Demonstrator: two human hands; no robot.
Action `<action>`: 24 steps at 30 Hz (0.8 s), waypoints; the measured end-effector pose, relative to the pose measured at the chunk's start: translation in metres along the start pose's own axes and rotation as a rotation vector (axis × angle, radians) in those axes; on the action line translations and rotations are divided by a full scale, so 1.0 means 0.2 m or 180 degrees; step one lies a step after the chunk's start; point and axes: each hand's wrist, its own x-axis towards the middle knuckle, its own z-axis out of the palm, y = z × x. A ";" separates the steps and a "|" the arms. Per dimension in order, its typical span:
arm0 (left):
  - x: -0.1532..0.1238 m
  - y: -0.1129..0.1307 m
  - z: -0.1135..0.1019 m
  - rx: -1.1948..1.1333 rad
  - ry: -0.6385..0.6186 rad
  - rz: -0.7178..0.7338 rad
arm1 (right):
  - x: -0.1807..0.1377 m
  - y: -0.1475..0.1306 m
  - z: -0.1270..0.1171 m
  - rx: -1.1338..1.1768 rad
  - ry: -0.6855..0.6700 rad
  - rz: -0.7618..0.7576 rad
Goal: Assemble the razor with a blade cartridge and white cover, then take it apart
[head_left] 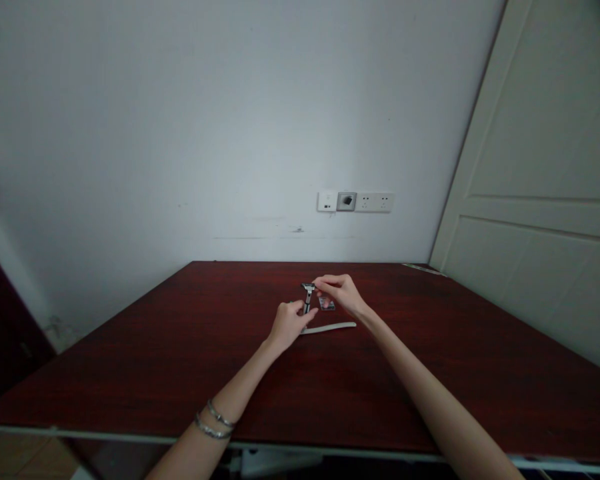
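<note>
My left hand (289,323) is closed round the handle of a small razor (308,297), holding it upright above the dark red table (180,360). My right hand (341,293) pinches at the razor's head from the right. A small clear piece (327,304) lies on the table just under my right hand. A flat white strip (330,327) lies on the table below both hands, touching neither. Two silver bangles (214,423) sit on my left wrist.
The table runs to a white wall with a row of sockets (356,201). A white door (545,200) stands at the right. Dark furniture (0,333) stands off the table's left side. The table's near edge has a pale rim (105,437).
</note>
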 end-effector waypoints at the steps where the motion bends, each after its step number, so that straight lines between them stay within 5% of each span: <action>1: 0.00 0.00 0.00 -0.0013 -0.0006 0.0001 | 0.00 0.00 0.00 -0.0026 -0.0023 -0.0020; 24: -0.01 -0.01 0.03 -0.0104 0.0058 -0.0123 | -0.01 -0.03 -0.02 -0.0403 -0.0243 -0.0232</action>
